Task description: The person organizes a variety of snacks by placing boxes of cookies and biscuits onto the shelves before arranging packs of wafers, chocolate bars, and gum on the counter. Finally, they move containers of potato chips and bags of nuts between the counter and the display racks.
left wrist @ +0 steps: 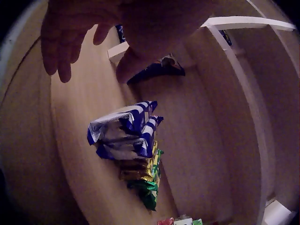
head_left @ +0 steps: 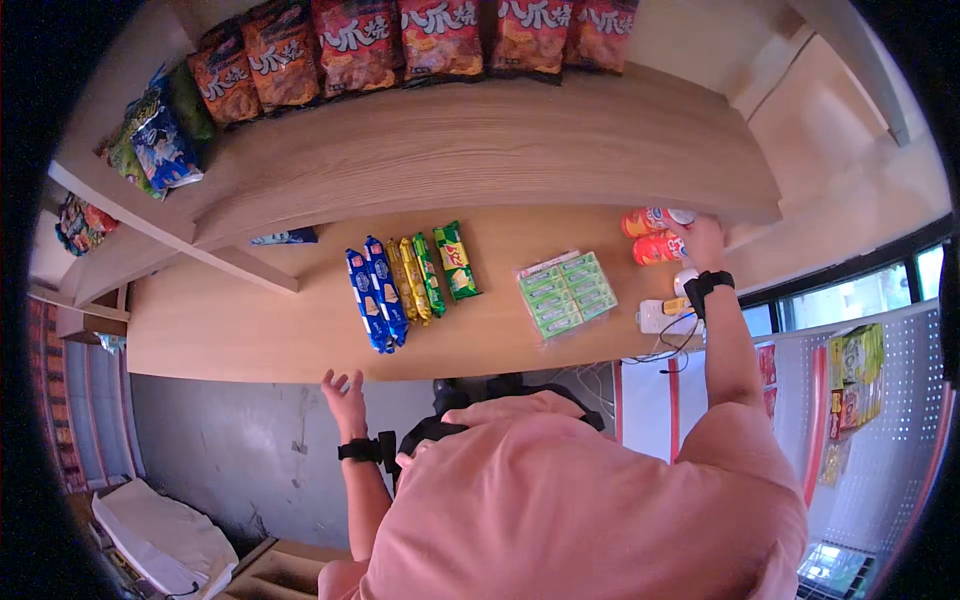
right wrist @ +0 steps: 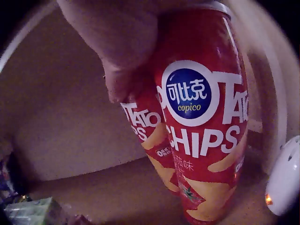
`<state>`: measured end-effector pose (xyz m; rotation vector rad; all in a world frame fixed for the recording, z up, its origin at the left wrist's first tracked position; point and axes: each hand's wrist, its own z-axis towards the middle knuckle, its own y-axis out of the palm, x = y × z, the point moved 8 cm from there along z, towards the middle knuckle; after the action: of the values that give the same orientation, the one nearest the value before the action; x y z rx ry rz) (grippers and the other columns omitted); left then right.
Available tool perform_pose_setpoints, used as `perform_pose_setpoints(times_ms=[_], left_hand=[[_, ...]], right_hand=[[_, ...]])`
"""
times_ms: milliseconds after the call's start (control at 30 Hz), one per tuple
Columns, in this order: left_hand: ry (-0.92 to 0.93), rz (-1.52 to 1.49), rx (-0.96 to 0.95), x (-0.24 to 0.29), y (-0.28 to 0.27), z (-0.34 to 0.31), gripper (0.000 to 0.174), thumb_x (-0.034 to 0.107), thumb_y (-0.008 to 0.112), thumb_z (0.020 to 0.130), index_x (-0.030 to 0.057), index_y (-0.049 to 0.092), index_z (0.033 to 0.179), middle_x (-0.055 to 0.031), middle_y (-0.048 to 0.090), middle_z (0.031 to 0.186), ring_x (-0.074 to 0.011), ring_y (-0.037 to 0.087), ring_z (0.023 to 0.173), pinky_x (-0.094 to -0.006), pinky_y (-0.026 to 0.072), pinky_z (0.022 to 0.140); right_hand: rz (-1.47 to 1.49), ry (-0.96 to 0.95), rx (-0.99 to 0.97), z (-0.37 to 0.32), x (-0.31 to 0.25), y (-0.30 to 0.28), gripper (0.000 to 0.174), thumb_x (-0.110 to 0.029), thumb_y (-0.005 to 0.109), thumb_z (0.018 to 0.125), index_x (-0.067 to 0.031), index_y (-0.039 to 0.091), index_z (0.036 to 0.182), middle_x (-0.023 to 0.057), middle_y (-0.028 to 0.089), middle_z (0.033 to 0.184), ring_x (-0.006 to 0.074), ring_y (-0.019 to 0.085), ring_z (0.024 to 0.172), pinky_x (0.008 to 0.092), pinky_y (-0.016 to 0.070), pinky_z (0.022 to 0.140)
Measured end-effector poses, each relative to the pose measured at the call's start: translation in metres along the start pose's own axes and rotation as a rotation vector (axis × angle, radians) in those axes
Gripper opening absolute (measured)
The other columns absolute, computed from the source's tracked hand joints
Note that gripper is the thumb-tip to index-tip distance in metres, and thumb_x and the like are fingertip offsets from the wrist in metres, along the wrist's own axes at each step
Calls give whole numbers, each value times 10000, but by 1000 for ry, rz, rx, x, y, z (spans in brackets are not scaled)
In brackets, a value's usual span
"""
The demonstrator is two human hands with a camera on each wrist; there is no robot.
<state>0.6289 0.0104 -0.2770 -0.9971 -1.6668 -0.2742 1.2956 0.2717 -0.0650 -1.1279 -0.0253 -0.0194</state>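
Two red potato chip cans stand side by side at the right end of the table. My right hand grips the farther can near its top, its thumb between the two. In the right wrist view the nearer can stands in front, partly covering the other can; most of my fingers are hidden. My left hand hangs empty by the table's front edge, fingers loosely spread. In the left wrist view that hand is above blue biscuit packs.
Mid-table lie blue, yellow and green snack packs and a wrapped block of green boxes. A white device with cables lies near the right front. A raised wooden shelf with red snack bags spans the back.
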Motion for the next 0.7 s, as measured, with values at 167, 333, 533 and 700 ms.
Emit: perform_pose_setpoints(times_ms=[167,333,533,700], left_hand=[[19,36,-72,-5,9,11,663,199,712,810,85,317,1330,-166,473,1228,-213,558,980,-337,463,745],[17,36,-46,4,6,11,666,202,717,807,42,328,1325,-203,485,1218,-243,557,991,-343,471,781],[15,84,-51,-4,-2,11,654,190,718,803,-6,346,1304,-232,498,1195,-282,568,1011,-355,488,815],[91,90,-69,21,5,10,605,197,725,798,30,407,1284,-201,537,1173,-266,565,988,-350,498,789]], right_hand=[[0,8,-269,12,-34,10,555,-550,669,742,1,667,810,208,641,759,391,615,731,448,493,656],[-56,-25,-355,11,-68,5,610,-606,621,751,0,676,798,207,645,739,374,629,697,441,499,644],[136,-31,-579,9,-124,-11,607,-568,618,772,-96,606,1154,168,626,1100,354,591,1007,426,466,835],[193,-165,-383,24,-181,-1,612,-528,630,785,-82,570,1200,154,604,1161,355,576,1038,422,453,875]])
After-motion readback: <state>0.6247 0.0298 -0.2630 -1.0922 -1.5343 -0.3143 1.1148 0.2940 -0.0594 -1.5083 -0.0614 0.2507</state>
